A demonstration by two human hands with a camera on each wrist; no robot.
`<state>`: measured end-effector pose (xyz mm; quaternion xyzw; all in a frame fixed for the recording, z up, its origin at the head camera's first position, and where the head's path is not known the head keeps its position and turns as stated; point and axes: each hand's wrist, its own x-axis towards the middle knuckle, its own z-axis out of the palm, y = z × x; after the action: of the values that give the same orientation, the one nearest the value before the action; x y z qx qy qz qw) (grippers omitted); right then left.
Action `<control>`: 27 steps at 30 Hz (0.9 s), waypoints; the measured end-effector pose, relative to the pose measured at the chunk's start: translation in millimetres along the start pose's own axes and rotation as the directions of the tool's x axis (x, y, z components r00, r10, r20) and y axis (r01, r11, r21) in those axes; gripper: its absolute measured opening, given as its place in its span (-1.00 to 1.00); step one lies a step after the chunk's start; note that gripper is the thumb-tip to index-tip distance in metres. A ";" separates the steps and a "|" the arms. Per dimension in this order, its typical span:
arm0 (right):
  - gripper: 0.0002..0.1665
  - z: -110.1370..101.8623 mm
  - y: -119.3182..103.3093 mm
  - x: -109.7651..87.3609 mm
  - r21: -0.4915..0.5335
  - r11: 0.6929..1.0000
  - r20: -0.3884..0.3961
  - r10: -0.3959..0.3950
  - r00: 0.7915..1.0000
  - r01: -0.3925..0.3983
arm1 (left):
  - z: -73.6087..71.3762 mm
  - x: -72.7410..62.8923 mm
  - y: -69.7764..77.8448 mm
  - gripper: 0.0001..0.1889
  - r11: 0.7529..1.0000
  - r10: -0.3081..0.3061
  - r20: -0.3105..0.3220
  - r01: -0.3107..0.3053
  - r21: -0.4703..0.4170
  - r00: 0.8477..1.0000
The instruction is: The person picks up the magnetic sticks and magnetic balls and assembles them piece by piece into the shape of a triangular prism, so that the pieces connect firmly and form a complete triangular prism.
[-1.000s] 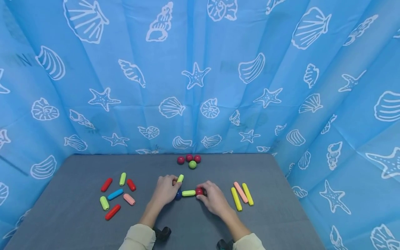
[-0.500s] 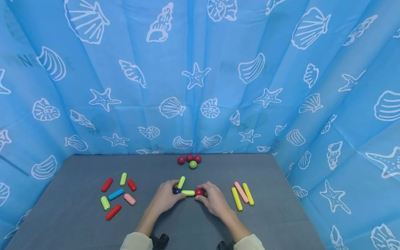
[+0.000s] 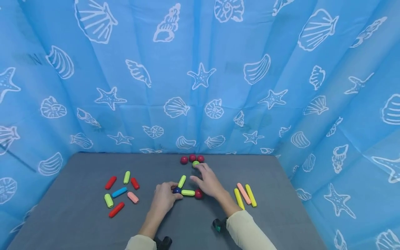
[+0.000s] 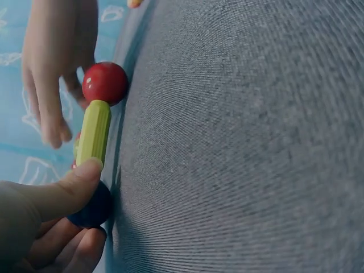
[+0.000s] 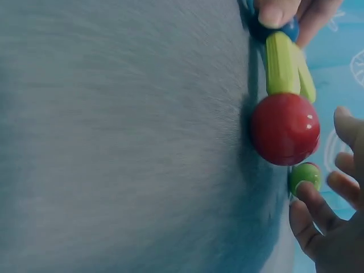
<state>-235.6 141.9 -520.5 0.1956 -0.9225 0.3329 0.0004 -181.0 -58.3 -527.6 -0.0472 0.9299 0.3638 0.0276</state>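
In the head view my left hand (image 3: 164, 198) grips a dark blue ball (image 3: 176, 190) between thumb and fingers. Two yellow-green sticks join at that ball: one stick (image 3: 188, 192) runs right to a red ball (image 3: 198, 194), the other stick (image 3: 182, 181) points away toward the back. The left wrist view has my left thumb over the joint of stick and blue ball (image 4: 92, 207). My right hand (image 3: 210, 183) reaches past the red ball with spread fingers, its fingertips right at a green ball (image 3: 195, 163). In the right wrist view the fingers overlap that green ball (image 5: 307, 175).
Behind the green ball sit three dark red balls (image 3: 192, 158). Loose short sticks in red, green, blue and pink, among them a blue stick (image 3: 119, 192), lie at left. Two yellow sticks and a pink stick (image 3: 243, 193) lie at right. A blue shell-patterned curtain (image 3: 200, 114) surrounds the grey table.
My right hand has let go of the red ball and moved back to the green ball. My left hand has shifted from the rear stick to the blue ball and keeps holding it.
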 end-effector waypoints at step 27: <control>-0.54 -4.1 -8.9 11.8 0.146 0.986 0.110 0.059 0.992 -0.074 | 2.0 -4.0 -2.3 -0.48 1.000 0.024 -0.009 -0.024 -0.003 1.000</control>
<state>-243.8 133.9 -510.3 0.1814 -0.8995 0.3905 -0.0739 -176.8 -58.3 -530.3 -0.0379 0.9299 0.3654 0.0191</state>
